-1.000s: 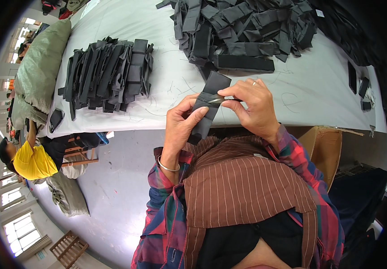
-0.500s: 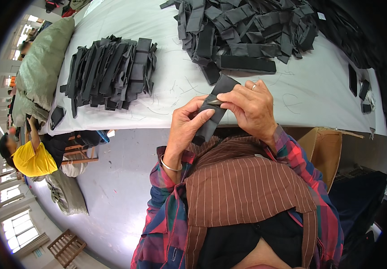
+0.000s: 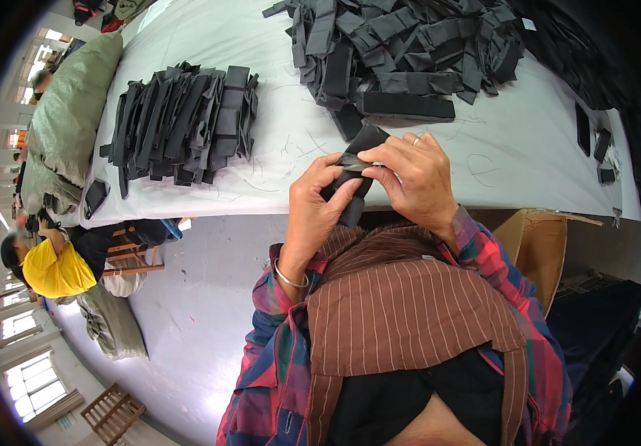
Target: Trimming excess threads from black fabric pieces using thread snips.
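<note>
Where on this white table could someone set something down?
A broad, nearly bare patch of the table lies between the right hand and the small black pieces near the right edge. A narrower one, strewn with loose threads, lies between the stack of dark strips at left and the left hand. The far side is crowded by the dark heap.

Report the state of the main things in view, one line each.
Left hand: closed on the black strip
Right hand: pinching a thin pale piece at the strip
Black strip: held aslant
Row of strips on the left: packed side by side
Big heap of strips: loose, jumbled
Green sack: bulging, lying down
Tabletop: strewn with loose threads
Bracelet: on the left wrist
</note>
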Tool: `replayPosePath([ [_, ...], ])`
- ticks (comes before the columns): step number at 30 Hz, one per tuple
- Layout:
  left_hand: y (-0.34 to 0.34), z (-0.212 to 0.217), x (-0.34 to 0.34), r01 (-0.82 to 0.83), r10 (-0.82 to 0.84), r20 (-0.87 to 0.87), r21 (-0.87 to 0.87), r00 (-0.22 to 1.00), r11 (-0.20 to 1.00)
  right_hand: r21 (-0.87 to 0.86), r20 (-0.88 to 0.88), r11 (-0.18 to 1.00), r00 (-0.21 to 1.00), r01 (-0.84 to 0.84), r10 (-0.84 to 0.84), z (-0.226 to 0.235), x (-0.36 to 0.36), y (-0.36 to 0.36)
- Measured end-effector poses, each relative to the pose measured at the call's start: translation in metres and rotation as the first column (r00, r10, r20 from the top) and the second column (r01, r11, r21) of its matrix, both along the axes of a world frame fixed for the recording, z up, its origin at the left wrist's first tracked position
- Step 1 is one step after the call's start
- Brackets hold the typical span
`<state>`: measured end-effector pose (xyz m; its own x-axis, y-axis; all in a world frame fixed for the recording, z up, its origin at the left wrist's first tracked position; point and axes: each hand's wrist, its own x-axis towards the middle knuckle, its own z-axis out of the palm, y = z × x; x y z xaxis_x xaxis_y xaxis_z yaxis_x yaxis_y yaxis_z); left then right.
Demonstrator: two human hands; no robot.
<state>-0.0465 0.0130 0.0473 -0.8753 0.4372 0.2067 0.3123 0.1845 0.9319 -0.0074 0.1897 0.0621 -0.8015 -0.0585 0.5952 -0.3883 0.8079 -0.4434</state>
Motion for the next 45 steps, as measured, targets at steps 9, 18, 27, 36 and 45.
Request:
replayPosePath([
  [9,0.0,-0.004,-0.003,-0.025,0.024,-0.028,-0.024,0.999,0.999,0.091,-0.024,0.995,0.999,0.028,-0.025,0.002,-0.004,0.004],
  [18,0.002,-0.001,-0.009,-0.033,0.032,-0.015,-0.046,0.999,0.998,0.062,0.01,0.998,1.0,0.008,-0.009,0.001,-0.008,0.007],
  [27,-0.002,-0.003,-0.01,-0.01,0.012,0.059,-0.034,0.998,0.999,-0.512,0.301,0.839,0.953,0.184,-0.026,0.002,-0.015,0.015],
  [36,0.001,-0.012,-0.016,-0.052,0.051,-0.108,-0.003,0.993,0.999,-0.689,0.234,0.724,0.938,-0.027,0.257,-0.001,-0.015,0.006],
  [45,0.013,-0.016,-0.012,-0.198,-0.061,0.505,0.444,0.861,0.874,-0.203,-0.072,0.96,0.981,-0.193,0.182,-0.012,0.005,-0.004],
])
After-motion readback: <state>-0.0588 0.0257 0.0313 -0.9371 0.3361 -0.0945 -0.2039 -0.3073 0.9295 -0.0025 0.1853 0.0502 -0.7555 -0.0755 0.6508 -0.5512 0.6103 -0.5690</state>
